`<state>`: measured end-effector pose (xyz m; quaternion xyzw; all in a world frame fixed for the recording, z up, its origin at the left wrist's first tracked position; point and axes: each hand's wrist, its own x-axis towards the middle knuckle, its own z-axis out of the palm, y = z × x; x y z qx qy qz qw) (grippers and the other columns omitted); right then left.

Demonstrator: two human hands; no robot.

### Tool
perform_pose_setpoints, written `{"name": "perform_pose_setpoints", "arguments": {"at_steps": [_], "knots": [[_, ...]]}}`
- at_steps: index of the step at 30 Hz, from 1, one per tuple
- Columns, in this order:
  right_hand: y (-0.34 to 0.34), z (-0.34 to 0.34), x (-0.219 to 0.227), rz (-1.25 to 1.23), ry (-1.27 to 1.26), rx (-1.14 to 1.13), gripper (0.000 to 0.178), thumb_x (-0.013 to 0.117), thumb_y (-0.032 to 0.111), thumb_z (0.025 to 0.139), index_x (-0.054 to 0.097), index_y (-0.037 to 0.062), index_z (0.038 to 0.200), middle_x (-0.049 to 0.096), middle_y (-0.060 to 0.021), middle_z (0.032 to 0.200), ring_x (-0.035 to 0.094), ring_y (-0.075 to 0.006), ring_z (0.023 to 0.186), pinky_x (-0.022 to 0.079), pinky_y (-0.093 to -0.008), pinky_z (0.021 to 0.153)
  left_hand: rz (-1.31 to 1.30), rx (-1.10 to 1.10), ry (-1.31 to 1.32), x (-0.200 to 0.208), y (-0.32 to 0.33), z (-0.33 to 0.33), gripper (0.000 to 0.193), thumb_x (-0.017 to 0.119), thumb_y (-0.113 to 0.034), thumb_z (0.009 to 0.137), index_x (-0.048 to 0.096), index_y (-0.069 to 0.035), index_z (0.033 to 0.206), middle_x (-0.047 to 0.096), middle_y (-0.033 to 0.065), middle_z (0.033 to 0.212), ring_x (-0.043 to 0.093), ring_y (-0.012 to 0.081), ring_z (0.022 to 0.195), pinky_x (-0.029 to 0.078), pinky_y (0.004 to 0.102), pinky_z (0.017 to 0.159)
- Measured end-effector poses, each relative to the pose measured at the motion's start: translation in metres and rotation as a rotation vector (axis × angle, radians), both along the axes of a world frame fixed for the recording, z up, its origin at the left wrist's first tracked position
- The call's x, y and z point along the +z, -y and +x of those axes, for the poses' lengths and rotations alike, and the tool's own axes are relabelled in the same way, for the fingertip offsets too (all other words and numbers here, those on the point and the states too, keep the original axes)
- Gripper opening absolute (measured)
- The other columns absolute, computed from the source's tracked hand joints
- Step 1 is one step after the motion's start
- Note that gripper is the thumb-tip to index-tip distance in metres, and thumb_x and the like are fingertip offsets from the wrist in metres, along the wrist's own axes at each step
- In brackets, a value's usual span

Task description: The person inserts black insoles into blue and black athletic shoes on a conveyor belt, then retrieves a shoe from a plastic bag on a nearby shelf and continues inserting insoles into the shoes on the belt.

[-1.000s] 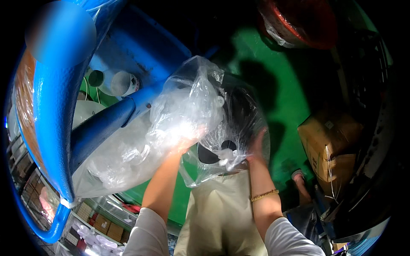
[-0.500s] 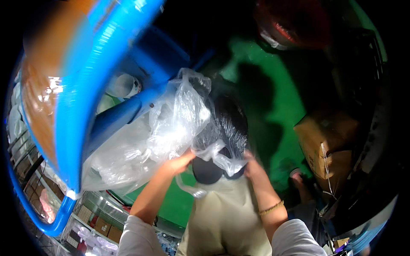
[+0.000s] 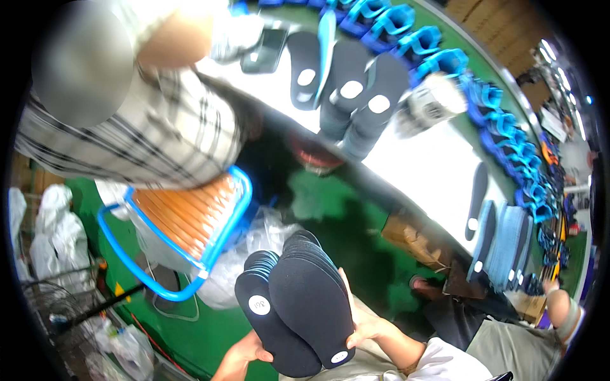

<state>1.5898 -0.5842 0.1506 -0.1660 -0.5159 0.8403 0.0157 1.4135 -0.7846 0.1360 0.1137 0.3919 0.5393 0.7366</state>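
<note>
Here, at six o'clock, close to the body, are two fat stacks of black insoles (image 3: 305, 298), side by side, toes leaning up toward twelve. No plastic is around them, so I think the unwrapping is done; they are not put down yet. The left hand (image 3: 249, 349) grips the low edge from the seven o'clock side, thumb showing, its other fingers hidden. The right hand (image 3: 362, 325) is closed on the other edge, coming from five, thumb near the low end. A clear plastic bag (image 3: 264, 235) lies just past the stacks, at seven. A blue chair (image 3: 187, 216) stands near nine. Farther off, a white table (image 3: 413, 165) runs from eleven to four. More insoles (image 3: 387, 76) lie there at twelve and one. Past them curves a row of blurry blue sandals (image 3: 422, 44).
</note>
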Motion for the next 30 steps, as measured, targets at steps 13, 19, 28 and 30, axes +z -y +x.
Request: {"name": "perform_pose_setpoints", "arguments": {"at_steps": [13, 19, 28, 30], "knots": [[-0.067, 0.071, 0.178, 0.061, -0.052, -0.557, 0.120, 0.070, 0.018, 0.056, -0.020, 0.0139, 0.135, 0.013, -0.0229, 0.136, 0.020, -0.0308, 0.127, 0.017, -0.0367, 0.104, 0.278, -0.156, -0.216, 0.136, -0.160, 0.026, 0.100, 0.066, -0.047, 0.055, 0.020, -0.002, 0.131, 0.037, 0.0131, 0.121, 0.039, 0.0238, 0.113, 0.037, 0.0362, 0.091], [-0.133, 0.160, 0.188, -0.104, -0.103, -0.819, 0.111, 0.062, 0.012, 0.055, -0.012, 0.0182, 0.138, 0.019, -0.0198, 0.137, 0.030, -0.0292, 0.123, 0.028, -0.0364, 0.100, 0.255, -0.454, -0.187, 0.151, -0.282, 0.065, 0.102, 0.068, -0.046, 0.053, 0.019, -0.004, 0.132, 0.036, 0.0124, 0.123, 0.039, 0.0225, 0.112, 0.036, 0.0352, 0.091], [-0.216, 0.316, 0.206, -0.273, 0.036, -1.091, 0.099, 0.065, 0.024, 0.046, 0.024, 0.0058, 0.134, 0.043, -0.0138, 0.125, 0.047, -0.0259, 0.110, 0.040, -0.0337, 0.093, 0.033, -1.415, 0.080, 0.234, -0.467, 0.076, 0.113, 0.074, -0.036, 0.055, 0.006, 0.001, 0.137, 0.027, 0.0190, 0.135, 0.026, 0.0247, 0.125, 0.021, 0.0350, 0.102], [-0.223, 0.329, 0.191, -0.281, 0.029, -1.159, 0.099, 0.066, 0.025, 0.045, 0.025, 0.0051, 0.134, 0.043, -0.0141, 0.125, 0.048, -0.0259, 0.110, 0.040, -0.0334, 0.092, 0.065, -1.661, -0.121, 0.244, -0.496, 0.096, 0.115, 0.073, -0.038, 0.053, 0.005, 0.000, 0.138, 0.022, 0.0231, 0.136, 0.021, 0.0279, 0.128, 0.015, 0.0365, 0.104]]}}
